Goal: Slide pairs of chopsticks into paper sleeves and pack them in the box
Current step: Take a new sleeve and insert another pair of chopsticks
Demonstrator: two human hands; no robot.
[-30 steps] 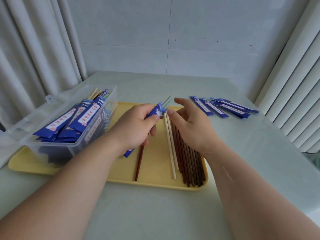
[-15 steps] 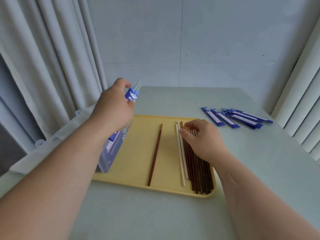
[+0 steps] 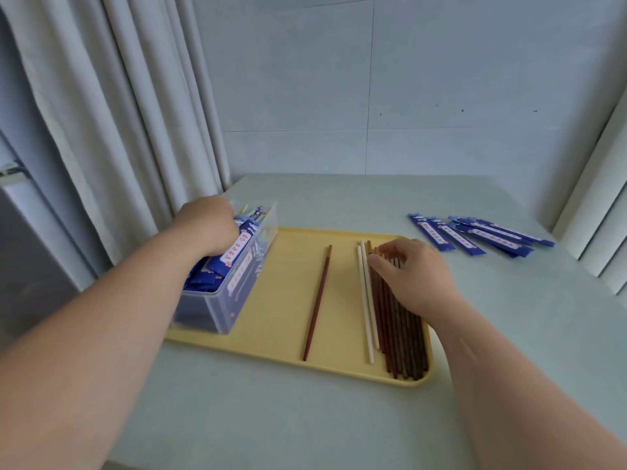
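Clear box (image 3: 237,300) is set on yellow tray (image 3: 281,300) and packed with blue-sleeved pairs (image 3: 234,252). Left hand (image 3: 207,220) is lowered into it; its grip is hidden and cannot be told. Right hand (image 3: 414,276) is laid, fingers relaxed, on brown bundle (image 3: 403,340). Counted on the tray: one lone brown chopstick (image 3: 317,303), two white chopsticks (image 3: 366,300). Loose sleeves (image 3: 475,235) are fanned on worktop (image 3: 305,418), overlapped, number unclear.

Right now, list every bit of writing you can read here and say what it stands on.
Packed sleeves in the box: white strips with red characters, too blurred to read.
The same strips seen through the box wall: blurred, unreadable.
Loose sleeves on the table: white strips with red marks, too small to read.
No other writing is visible.
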